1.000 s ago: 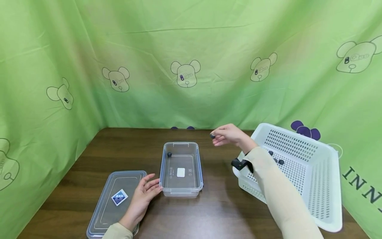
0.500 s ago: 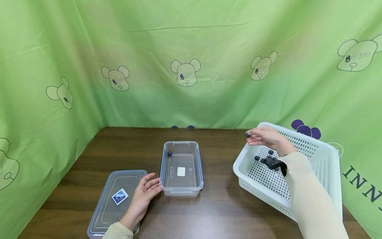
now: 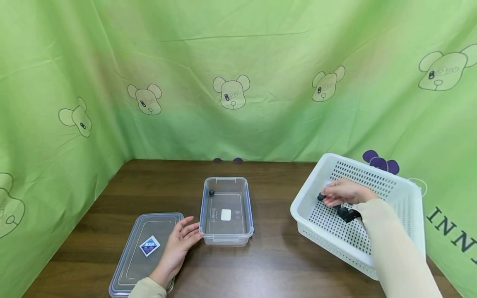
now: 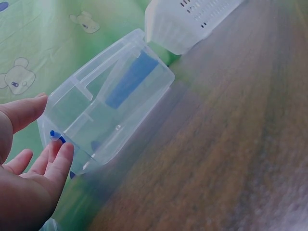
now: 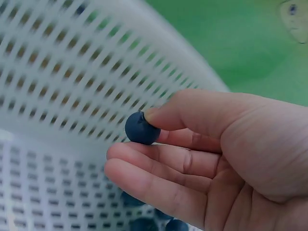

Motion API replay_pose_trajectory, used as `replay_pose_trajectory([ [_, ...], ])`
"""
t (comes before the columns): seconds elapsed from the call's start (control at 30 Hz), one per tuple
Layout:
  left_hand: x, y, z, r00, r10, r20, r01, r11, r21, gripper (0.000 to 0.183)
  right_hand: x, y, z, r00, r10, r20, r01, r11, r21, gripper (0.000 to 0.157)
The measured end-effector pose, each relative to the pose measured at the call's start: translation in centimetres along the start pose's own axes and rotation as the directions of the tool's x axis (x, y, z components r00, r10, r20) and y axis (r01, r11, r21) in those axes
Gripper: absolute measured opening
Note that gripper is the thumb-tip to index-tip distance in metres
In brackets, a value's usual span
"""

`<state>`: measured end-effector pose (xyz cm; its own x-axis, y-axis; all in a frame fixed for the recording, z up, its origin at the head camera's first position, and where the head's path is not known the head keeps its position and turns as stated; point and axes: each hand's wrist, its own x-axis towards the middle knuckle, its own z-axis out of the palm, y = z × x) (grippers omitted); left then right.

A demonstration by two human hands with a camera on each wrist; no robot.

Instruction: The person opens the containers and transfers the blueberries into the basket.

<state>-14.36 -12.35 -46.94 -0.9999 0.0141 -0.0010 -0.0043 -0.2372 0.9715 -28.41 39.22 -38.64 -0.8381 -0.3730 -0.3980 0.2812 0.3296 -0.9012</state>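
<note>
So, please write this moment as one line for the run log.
right hand: pinches blueberry inside white basket | left hand: open, beside clear box | lid: off

Clear glossy plastic box; white perforated plastic basket; dark wood table.

Your clear container sits at the middle of the table, with one small ball in its far left corner. The lid lies flat to its left and nearer you. Your left hand rests partly on the lid, fingertips just beside the container's near left corner. The basket stands well apart to the right, tilted. Your right hand is inside it, pinching a ball, with more balls lying on the basket floor beneath it
</note>
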Motion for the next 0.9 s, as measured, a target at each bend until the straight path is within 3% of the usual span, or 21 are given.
replay_pose_trajectory([
  [0.23, 0.0, -0.1, -0.1, 1.0, -0.002, 0.003, 0.002, 1.0, -0.006, 0.065, 0.6, 0.5, 1.2, 0.995, 0.097, 0.0, -0.097, 0.99, -0.098, 0.021],
  [0.57, 0.1, -0.1, -0.1, 1.0, 0.0, 0.002, 0.0, 1.0, -0.007, 0.064, 0.8, 0.5, 1.7, 0.992, 0.109, -0.059, -0.118, 0.979, -0.169, 0.019],
  [0.73, 0.1, -0.1, -0.1, 1.0, 0.0, 0.001, 0.0, 1.0, -0.005, 0.065, 0.7, -0.2, 1.7, 0.995, 0.075, -0.059, -0.082, 0.988, -0.128, 0.015],
  [0.9, 0.1, -0.1, 0.0, 1.0, 0.0, 0.002, 0.0, 1.0, -0.003, 0.065, -0.6, -3.2, 1.4, 0.999, -0.027, -0.026, 0.024, 0.996, -0.09, 0.019],
])
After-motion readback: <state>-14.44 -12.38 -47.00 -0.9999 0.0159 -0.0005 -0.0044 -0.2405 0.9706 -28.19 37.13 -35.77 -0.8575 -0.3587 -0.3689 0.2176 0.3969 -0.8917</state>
